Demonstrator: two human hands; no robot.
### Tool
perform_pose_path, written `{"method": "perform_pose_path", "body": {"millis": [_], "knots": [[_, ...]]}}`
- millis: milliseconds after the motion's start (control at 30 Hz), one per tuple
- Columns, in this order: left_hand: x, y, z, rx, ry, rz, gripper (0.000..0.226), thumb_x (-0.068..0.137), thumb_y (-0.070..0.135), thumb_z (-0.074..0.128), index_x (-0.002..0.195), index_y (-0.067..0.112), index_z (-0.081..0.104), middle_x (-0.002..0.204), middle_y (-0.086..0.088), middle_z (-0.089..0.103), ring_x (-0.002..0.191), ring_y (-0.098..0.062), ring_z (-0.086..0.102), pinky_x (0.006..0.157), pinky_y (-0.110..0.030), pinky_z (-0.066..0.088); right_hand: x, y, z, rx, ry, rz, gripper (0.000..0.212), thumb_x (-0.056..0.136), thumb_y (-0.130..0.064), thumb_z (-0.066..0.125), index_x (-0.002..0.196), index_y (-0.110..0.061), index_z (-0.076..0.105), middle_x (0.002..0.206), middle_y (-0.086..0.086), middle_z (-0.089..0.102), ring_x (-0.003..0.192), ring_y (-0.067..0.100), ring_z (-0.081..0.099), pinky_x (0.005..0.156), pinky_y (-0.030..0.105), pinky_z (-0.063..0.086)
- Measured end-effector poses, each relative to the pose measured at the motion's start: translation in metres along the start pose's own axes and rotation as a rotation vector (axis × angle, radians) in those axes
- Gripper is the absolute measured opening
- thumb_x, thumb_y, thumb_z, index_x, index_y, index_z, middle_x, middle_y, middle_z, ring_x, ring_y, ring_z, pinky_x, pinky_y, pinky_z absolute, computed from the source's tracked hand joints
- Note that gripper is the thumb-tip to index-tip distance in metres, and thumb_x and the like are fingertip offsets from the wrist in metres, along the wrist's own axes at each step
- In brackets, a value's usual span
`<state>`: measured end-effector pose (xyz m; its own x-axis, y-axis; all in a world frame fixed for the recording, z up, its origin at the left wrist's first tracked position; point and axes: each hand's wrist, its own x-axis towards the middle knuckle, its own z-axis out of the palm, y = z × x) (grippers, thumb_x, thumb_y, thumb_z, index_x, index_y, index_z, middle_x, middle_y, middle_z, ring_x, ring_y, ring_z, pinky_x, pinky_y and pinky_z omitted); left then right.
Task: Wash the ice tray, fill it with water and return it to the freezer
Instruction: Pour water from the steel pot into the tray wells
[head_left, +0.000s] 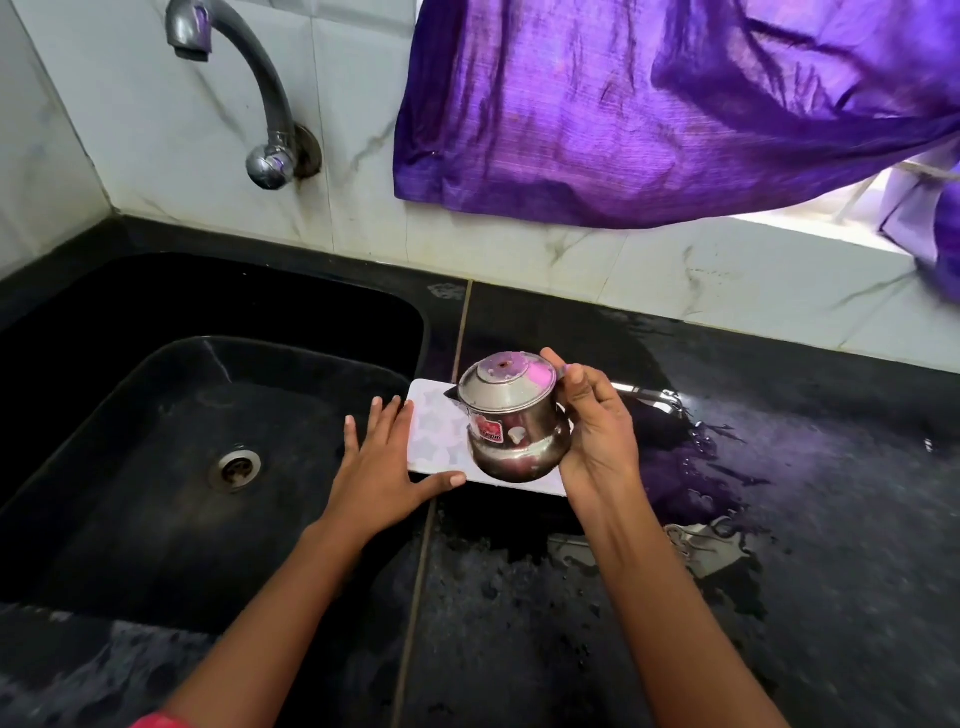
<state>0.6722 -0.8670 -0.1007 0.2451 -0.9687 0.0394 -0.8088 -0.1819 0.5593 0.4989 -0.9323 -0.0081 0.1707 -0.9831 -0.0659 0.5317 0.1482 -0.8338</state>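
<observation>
Two bare forearms reach over a wet black stone countertop (810, 525). The left hand (382, 462) lies flat, fingers straight, on the left end of a white plastic ice tray (435, 434) just right of the black sink (130, 322). The right hand (597, 431) grips a small round steel pot (511, 415) over the tray's right part.

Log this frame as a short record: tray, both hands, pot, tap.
ice tray: white, flat on the counter at the sink's edge
left hand: straight fingers on tray's left edge
right hand: grips the steel pot
steel pot: held over the tray, no stream visible
tap: not running
counter: black, wet
</observation>
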Motion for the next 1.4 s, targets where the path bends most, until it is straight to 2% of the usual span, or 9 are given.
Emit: {"method": "perform_pose_path", "body": {"millis": [133,233,467,567,667,833,1033,1133,1400], "knots": [[0.004,0.010,-0.008,-0.376,0.057,0.077,0.098,0.066,0.078,0.035,0.146,0.022,0.026,0.157,0.008,0.015,0.141,0.002,-0.005,0.112,-0.020,-0.012,0.007,0.005,-0.008,0.114,0.014,0.018,0.037,0.049,-0.035,0.072,0.076,-0.012,0.060,0.090,0.000,0.074,0.084,0.008,0.070,0.076,0.023,0.056],[0.006,0.032,-0.018,-0.666,0.082,0.106,0.059,0.079,0.064,0.056,0.131,0.041,0.039,0.142,0.019,0.035,0.135,0.008,0.020,0.113,-0.019,0.018,0.012,0.009,-0.010,0.154,0.007,0.008,0.037,0.050,-0.034,0.073,0.078,-0.012,0.062,0.093,0.003,0.074,0.086,0.010,0.070,0.077,0.027,0.057],[0.028,0.057,-0.021,-0.989,0.056,0.083,0.050,0.065,0.054,0.066,0.113,0.042,0.057,0.110,0.022,0.066,0.112,0.002,0.057,0.091,-0.016,0.044,0.027,0.015,-0.012,0.161,-0.058,0.022,0.028,0.052,-0.035,0.082,0.071,-0.018,0.072,0.104,0.006,0.072,0.097,0.015,0.067,0.096,0.037,0.049],[0.036,0.061,-0.022,-1.043,0.066,0.101,0.050,0.073,0.033,0.075,0.119,0.027,0.057,0.107,0.016,0.068,0.105,0.004,0.060,0.083,-0.011,0.046,0.036,0.016,-0.013,0.147,-0.075,0.016,0.046,0.043,-0.042,0.090,0.078,-0.017,0.072,0.107,0.007,0.070,0.099,0.016,0.066,0.095,0.036,0.049],[0.047,0.064,-0.025,-1.101,0.029,0.103,0.044,0.083,0.014,0.063,0.125,0.018,0.052,0.117,0.009,0.063,0.104,0.006,0.059,0.081,-0.009,0.045,0.046,0.014,-0.011,0.095,-0.060,0.000,0.035,0.053,-0.038,0.083,0.079,-0.017,0.072,0.101,0.005,0.072,0.094,0.014,0.067,0.087,0.031,0.052],[0.074,0.062,-0.034,-1.125,-0.084,0.113,0.042,0.081,0.021,0.059,0.122,0.026,0.050,0.121,0.007,0.060,0.111,-0.001,0.056,0.084,-0.012,0.047,0.063,0.005,-0.010,-0.026,-0.055,-0.002,0.023,0.057,-0.034,0.072,0.073,-0.017,0.075,0.074,-0.002,0.070,0.064,0.008,0.059,0.058,0.020,0.049],[0.104,0.060,-0.031,-1.136,-0.158,0.116,0.049,0.082,0.024,0.066,0.126,0.024,0.045,0.125,0.005,0.057,0.115,-0.003,0.055,0.086,-0.014,0.046,0.087,-0.009,-0.016,-0.311,-0.027,0.030,0.008,0.086,-0.012,0.061,0.092,-0.011,0.065,0.079,-0.001,0.064,0.075,0.009,0.058,0.072,0.023,0.052],[0.116,0.059,-0.027,-1.132,-0.187,0.126,0.048,0.085,0.017,0.062,0.128,0.025,0.042,0.128,0.005,0.054,0.113,0.004,0.054,0.087,-0.012,0.044,0.101,-0.011,-0.021,-0.366,-0.053,0.021,0.010,0.088,-0.010,0.059,0.094,-0.012,0.066,0.083,0.001,0.065,0.076,0.007,0.061,0.068,0.020,0.055],[0.143,0.052,-0.013,-1.121,-0.260,0.090,0.058,0.081,0.025,0.059,0.134,0.029,0.036,0.134,0.008,0.049,0.123,0.000,0.047,0.089,-0.012,0.043,0.132,0.005,-0.030,-0.323,-0.031,0.040,0.013,0.089,-0.005,0.056,0.097,-0.008,0.065,0.090,0.007,0.065,0.091,0.018,0.060,0.089,0.030,0.052]]}}
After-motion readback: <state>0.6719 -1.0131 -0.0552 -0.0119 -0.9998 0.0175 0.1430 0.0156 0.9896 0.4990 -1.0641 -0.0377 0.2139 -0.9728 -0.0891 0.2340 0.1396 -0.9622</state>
